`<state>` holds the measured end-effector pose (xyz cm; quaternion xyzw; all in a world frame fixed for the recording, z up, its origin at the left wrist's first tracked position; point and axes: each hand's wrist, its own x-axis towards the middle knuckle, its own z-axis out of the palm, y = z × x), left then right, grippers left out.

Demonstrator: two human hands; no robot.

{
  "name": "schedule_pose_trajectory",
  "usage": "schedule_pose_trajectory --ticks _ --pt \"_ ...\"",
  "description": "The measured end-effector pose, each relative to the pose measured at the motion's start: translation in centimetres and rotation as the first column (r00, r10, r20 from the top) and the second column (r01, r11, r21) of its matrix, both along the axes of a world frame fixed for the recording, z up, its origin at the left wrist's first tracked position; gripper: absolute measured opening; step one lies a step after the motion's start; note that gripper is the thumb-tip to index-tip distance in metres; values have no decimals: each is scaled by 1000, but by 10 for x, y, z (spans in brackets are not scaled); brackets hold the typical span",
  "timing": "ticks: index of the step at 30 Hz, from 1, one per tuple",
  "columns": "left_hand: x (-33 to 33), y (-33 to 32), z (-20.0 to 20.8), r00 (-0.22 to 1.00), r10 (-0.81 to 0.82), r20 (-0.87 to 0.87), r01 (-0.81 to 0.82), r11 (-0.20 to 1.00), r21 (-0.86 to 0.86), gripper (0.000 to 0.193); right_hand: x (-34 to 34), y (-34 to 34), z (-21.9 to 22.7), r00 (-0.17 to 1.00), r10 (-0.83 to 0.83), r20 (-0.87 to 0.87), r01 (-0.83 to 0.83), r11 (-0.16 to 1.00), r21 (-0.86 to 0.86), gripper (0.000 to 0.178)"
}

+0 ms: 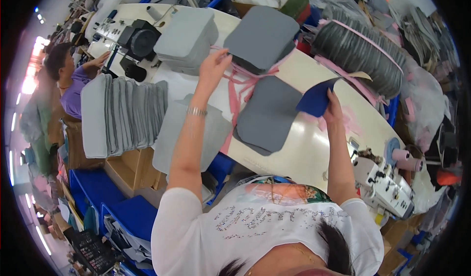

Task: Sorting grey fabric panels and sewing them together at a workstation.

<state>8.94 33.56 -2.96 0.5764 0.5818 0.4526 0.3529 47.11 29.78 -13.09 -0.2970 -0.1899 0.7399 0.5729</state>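
Observation:
My right hand (334, 108) grips the edge of a dark blue flat piece (315, 98), bent into a curve above the table. My left hand (214, 69) is raised at the left edge of a stack of dark grey rounded-corner pieces (263, 37). Its thumb and fingertips are pinched together; I cannot make out what is in them. Pink fabric strips (234, 97) hang below that stack and run beside my left hand. Nearer to me, more dark grey pieces (269, 116) lie flat on the white table (306, 151).
Light grey stacks (184, 38) and a row of upright grey pieces (122, 116) stand at the left. A tied grey bundle (360, 55) lies at far right. Sewing machines stand at right (382, 185) and far left (137, 43), where another person (71, 87) sits. Blue bins (130, 214) are lower left.

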Motion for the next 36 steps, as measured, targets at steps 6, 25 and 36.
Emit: schedule_pose_trajectory --ticks 6,25,36 --pt "-8 123 -34 1000 20 7 -13 858 -514 55 -39 106 -72 999 -17 -38 9 979 -205 30" --pt "-4 121 -54 914 132 383 168 737 -655 30 -106 156 -56 784 -92 614 136 990 -25 44" --pt "-26 109 -76 914 41 404 262 701 -663 59 -108 198 -89 885 4 466 -68 990 120 43"
